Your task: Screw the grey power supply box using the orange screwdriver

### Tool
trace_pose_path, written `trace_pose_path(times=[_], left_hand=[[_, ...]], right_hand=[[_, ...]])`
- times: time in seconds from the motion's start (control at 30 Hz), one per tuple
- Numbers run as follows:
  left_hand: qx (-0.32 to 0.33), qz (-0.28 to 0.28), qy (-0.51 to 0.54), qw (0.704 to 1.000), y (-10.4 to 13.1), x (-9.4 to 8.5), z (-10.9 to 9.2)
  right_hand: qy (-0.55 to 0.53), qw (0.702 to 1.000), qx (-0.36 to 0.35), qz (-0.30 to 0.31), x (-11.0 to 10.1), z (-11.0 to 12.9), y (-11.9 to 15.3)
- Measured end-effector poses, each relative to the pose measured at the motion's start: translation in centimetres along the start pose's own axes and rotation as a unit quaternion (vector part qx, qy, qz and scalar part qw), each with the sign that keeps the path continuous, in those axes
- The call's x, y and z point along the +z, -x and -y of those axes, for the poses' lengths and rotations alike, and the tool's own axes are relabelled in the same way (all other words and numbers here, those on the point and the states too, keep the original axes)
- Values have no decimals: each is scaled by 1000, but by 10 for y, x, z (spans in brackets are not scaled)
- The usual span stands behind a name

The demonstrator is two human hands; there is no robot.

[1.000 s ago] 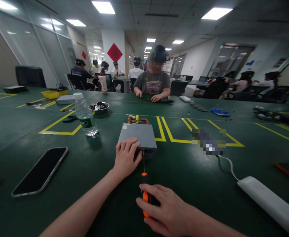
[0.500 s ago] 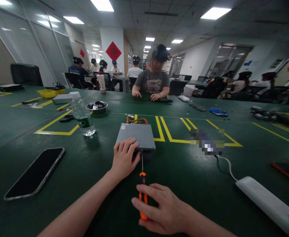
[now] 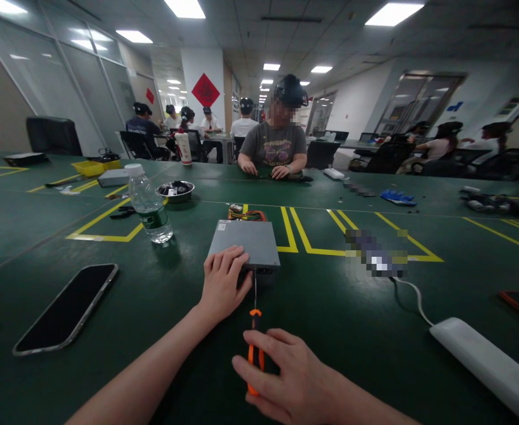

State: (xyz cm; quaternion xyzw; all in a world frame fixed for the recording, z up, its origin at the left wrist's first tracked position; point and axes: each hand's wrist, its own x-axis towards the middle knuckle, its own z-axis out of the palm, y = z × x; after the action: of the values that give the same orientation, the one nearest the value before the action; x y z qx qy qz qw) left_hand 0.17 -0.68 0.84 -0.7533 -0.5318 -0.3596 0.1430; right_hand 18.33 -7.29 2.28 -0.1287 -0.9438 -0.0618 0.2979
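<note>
A grey metal computer power supply (image 3: 257, 239) lies on the green table in front of me, its bundle of coloured cables (image 3: 249, 215) behind it. My left hand (image 3: 224, 280) grips its near left corner, fingers on the top and thumb down by the near side. In my right hand (image 3: 288, 378) is an orange and black screwdriver (image 3: 255, 354), held between thumb and fingers. Its shaft points away from me and its tip meets the near side of the power supply. The tip itself is hard to make out.
Left of the power supply stand a water bottle (image 3: 148, 206) and a metal bowl (image 3: 176, 191) of small parts. A phone (image 3: 68, 307) lies nearer on the left. To the right is a white power strip (image 3: 485, 360) with its cable. A person (image 3: 273, 144) sits opposite.
My right hand's fingers have shifted slightly around the screwdriver handle, which has moved a little left. My left hand and the power supply stay in place. The view has turned slightly.
</note>
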Motion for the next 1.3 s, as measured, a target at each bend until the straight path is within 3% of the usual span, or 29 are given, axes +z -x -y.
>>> trace_pose_path(times=[0.27, 0.5, 0.73, 0.83, 1.0, 1.3], left_hand=[[1, 2, 0, 1000, 0, 0, 0], [0, 0, -6, 1000, 0, 0, -1], [1, 0, -3, 1000, 0, 0, 0], [0, 2, -3, 1000, 0, 1, 0], [-4, 2, 0, 1000, 1, 2, 1], [-2, -2, -4, 1000, 0, 0, 0]], right_hand=[[-13, 996, 13, -90, 10, 2, 5], [-1, 1000, 4, 25, 0, 5, -9], [9, 997, 1, -74, 8, 6, -5], [-12, 998, 11, -63, 7, 5, -3], [-11, 1000, 16, 23, 3, 5, -3], [-9, 998, 19, -64, 9, 6, 1]])
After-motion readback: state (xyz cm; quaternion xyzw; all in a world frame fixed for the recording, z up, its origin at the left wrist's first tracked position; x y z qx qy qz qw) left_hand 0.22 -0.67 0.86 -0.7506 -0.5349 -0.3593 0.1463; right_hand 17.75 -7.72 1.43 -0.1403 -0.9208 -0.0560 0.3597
